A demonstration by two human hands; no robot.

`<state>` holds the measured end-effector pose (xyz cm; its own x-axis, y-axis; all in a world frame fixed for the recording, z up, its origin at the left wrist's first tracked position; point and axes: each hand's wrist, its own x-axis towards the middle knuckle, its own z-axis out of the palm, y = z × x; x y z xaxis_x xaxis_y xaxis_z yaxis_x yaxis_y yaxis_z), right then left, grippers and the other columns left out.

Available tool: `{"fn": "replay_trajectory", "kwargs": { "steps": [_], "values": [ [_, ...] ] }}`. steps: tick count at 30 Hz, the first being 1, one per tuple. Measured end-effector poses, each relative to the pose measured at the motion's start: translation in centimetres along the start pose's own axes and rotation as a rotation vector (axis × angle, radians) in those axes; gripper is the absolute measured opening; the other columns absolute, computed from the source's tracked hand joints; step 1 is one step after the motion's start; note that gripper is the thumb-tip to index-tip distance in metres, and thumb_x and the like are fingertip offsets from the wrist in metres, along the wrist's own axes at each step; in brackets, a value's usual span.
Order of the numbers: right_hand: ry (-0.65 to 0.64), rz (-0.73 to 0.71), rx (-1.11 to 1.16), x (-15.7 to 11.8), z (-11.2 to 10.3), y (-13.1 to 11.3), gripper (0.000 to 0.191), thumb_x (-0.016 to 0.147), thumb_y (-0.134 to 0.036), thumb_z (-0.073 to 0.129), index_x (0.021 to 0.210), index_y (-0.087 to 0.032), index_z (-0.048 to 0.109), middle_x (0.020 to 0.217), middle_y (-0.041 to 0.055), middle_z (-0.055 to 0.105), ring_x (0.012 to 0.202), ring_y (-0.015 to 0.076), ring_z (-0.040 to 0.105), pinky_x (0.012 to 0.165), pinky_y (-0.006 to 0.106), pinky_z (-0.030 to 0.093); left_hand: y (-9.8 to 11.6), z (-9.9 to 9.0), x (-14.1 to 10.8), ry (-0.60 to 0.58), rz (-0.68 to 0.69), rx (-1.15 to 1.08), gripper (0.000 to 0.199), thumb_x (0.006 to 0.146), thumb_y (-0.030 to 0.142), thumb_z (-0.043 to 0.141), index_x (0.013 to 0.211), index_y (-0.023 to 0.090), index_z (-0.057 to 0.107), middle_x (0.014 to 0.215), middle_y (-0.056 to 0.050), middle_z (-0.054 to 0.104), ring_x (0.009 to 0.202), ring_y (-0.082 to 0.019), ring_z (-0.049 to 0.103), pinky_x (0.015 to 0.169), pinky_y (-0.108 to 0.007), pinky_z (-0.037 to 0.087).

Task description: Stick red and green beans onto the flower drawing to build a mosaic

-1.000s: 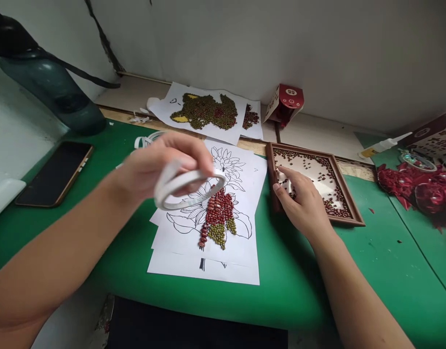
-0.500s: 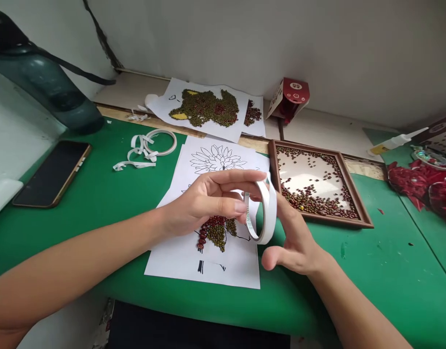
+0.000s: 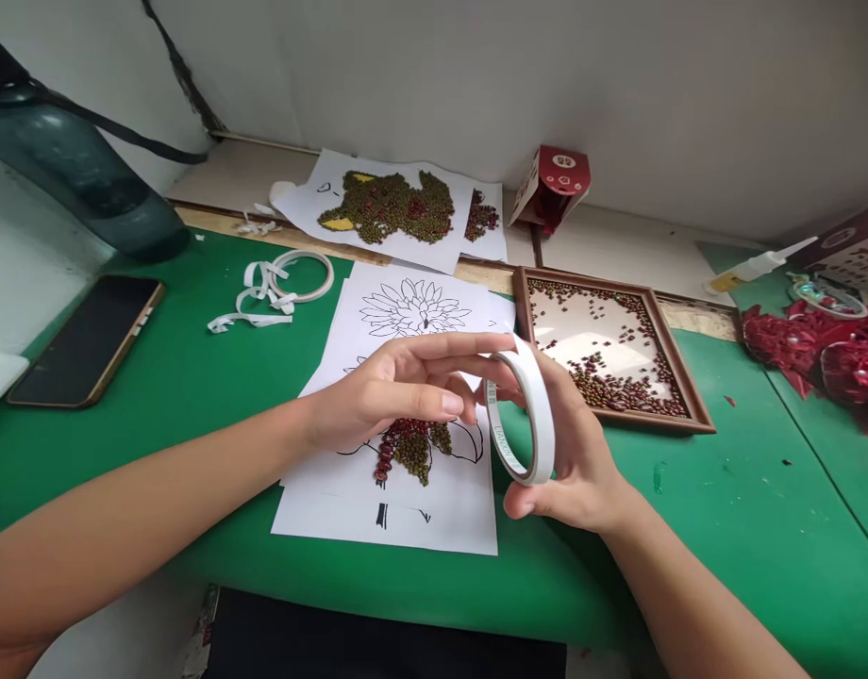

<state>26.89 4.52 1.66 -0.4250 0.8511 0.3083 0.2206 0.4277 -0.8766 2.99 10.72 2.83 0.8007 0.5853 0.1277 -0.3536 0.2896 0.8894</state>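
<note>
The right hand (image 3: 579, 453) holds the roll (image 3: 540, 424) of white tape up above the worktop (image 3: 731, 500), over the right edge of the stacked papers (image 3: 448, 523) and near the frame (image 3: 676, 356); its thumb presses the foot of the roll, while its fingers curl behind the upper part, largely hidden; the roll stands on edge, tilted, lettering showing on its inner face.

The left hand (image 3: 395, 382) comes in from the other side; its index finger is stretched out to touch the top of the roll; its thumb is held apart from the roll, the other fingers bent beneath; whether its fingertips pinch the tape, I cannot tell.

The papers lie at the middle of the worktop, towards its near edge; a flower drawing shows on top, partly covered by red beans (image 3: 414, 427) and green beans (image 3: 411, 457); the frame, with small dark beans (image 3: 625, 396) scattered inside, lies at the far edge, right of the papers; scraps (image 3: 254, 306) and a ring (image 3: 329, 278) lie together left of the papers; the phone (image 3: 86, 339) lies towards the left edge, the bottle (image 3: 94, 170) by the far left corner.
</note>
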Motion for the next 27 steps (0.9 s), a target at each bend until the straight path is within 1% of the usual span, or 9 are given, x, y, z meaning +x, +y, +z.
{"fn": "replay_trajectory", "kwargs": {
  "steps": [2, 4, 7, 11, 15, 19, 21, 23, 27],
  "values": [
    [-0.002, 0.055, 0.009, 0.1, -0.1, -0.2, 0.108, 0.078, -0.08, 0.073, 0.167, -0.039, 0.026, 0.157, 0.0109, 0.047, 0.129, 0.0377, 0.057, 0.103, 0.055, 0.054, 0.2, -0.2, 0.1, 0.014, -0.007, 0.022, 0.051, 0.09, 0.025, 0.072, 0.141, 0.029, 0.067, 0.134, -0.01, 0.072, 0.094, -0.018, 0.07, 0.088, -0.035, 0.06],
    [-0.003, 0.087, 0.021, 0.2, -0.2, -0.4, 0.103, 0.08, -0.082, 0.069, 0.165, -0.039, 0.03, 0.144, 0.011, 0.054, 0.117, 0.0347, 0.059, 0.097, 0.054, 0.054, 0.2, -0.4, 0.1, 0.053, -0.013, 0.063, 0.048, 0.09, 0.025, 0.071, 0.138, 0.026, 0.069, 0.128, -0.011, 0.073, 0.088, -0.016, 0.068, 0.084, -0.034, 0.059],
    [-0.002, 0.126, 0.043, 0.3, -0.3, -0.5, 0.093, 0.084, -0.084, 0.063, 0.161, -0.039, 0.037, 0.122, 0.008, 0.06, 0.098, 0.0275, 0.059, 0.084, 0.047, 0.053, -0.1, -0.7, 0.2, 0.129, -0.021, 0.138, 0.043, 0.09, 0.026, 0.073, 0.133, 0.024, 0.072, 0.122, -0.01, 0.074, 0.083, -0.014, 0.066, 0.078, -0.029, 0.057],
    [-0.008, 0.214, 0.036, 0.4, -0.4, -0.6, 0.085, 0.087, -0.088, 0.053, 0.153, -0.035, 0.046, 0.102, 0.0049, 0.06, 0.084, 0.0223, 0.054, 0.07, 0.039, 0.045, -0.5, -0.8, 0.5, 0.248, -0.015, 0.221, 0.033, 0.092, 0.026, 0.072, 0.125, 0.021, 0.074, 0.114, -0.009, 0.075, 0.088, -0.014, 0.068, 0.078, -0.027, 0.058],
    [-0.041, 0.294, 0.053, 0.6, -0.4, -0.9, 0.074, 0.089, -0.087, 0.05, 0.132, -0.028, 0.058, 0.103, 0.0055, 0.061, 0.083, 0.0215, 0.055, 0.07, 0.037, 0.044, -0.7, -1.2, 0.9, 0.414, 0.022, 0.383, 0.027, 0.092, 0.019, 0.067, 0.118, 0.017, 0.073, 0.106, -0.008, 0.076, 0.091, -0.015, 0.069, 0.078, -0.028, 0.059],
    [-0.067, 0.335, 0.017, 0.9, -0.3, -1.1, 0.067, 0.089, -0.084, 0.053, 0.12, -0.025, 0.059, 0.101, 0.0058, 0.06, 0.084, 0.0211, 0.054, 0.069, 0.036, 0.044, -0.8, -2.4, 1.0, 0.516, 0.049, 0.704, 0.024, 0.092, 0.015, 0.063, 0.114, 0.018, 0.072, 0.107, -0.006, 0.075, 0.086, -0.014, 0.067, 0.075, -0.029, 0.056],
    [-0.046, 0.355, 0.028, 0.9, -0.2, -1.0, 0.063, 0.092, -0.081, 0.054, 0.12, -0.024, 0.059, 0.099, 0.0052, 0.06, 0.082, 0.0203, 0.054, 0.069, 0.035, 0.042, -0.9, -2.9, 0.9, 0.484, 0.056, 0.93, 0.023, 0.093, 0.013, 0.061, 0.111, 0.021, 0.073, 0.111, -0.004, 0.074, 0.091, -0.014, 0.067, 0.078, -0.03, 0.055],
    [-0.031, 0.397, 0.054, 0.8, -0.3, -0.9, 0.06, 0.095, -0.078, 0.051, 0.119, -0.024, 0.059, 0.096, 0.0045, 0.061, 0.078, 0.0191, 0.052, 0.067, 0.034, 0.041, -1.0, -3.3, 0.7, 0.396, 0.071, 1.145, 0.023, 0.094, 0.011, 0.06, 0.11, 0.022, 0.073, 0.114, -0.003, 0.073, 0.103, -0.017, 0.066, 0.087, -0.033, 0.054],
    [-0.084, 0.492, 0.059, 0.7, -0.5, -1.0, 0.057, 0.097, -0.077, 0.045, 0.104, -0.022, 0.06, 0.088, 0.004, 0.06, 0.071, 0.0175, 0.048, 0.062, 0.033, 0.036, -1.3, -3.5, 0.4, 0.242, 0.114, 1.477, 0.024, 0.098, 0.012, 0.056, 0.114, 0.02, 0.073, 0.115, -0.005, 0.071, 0.114, -0.022, 0.062, 0.098, -0.04, 0.052]
  ]
}}
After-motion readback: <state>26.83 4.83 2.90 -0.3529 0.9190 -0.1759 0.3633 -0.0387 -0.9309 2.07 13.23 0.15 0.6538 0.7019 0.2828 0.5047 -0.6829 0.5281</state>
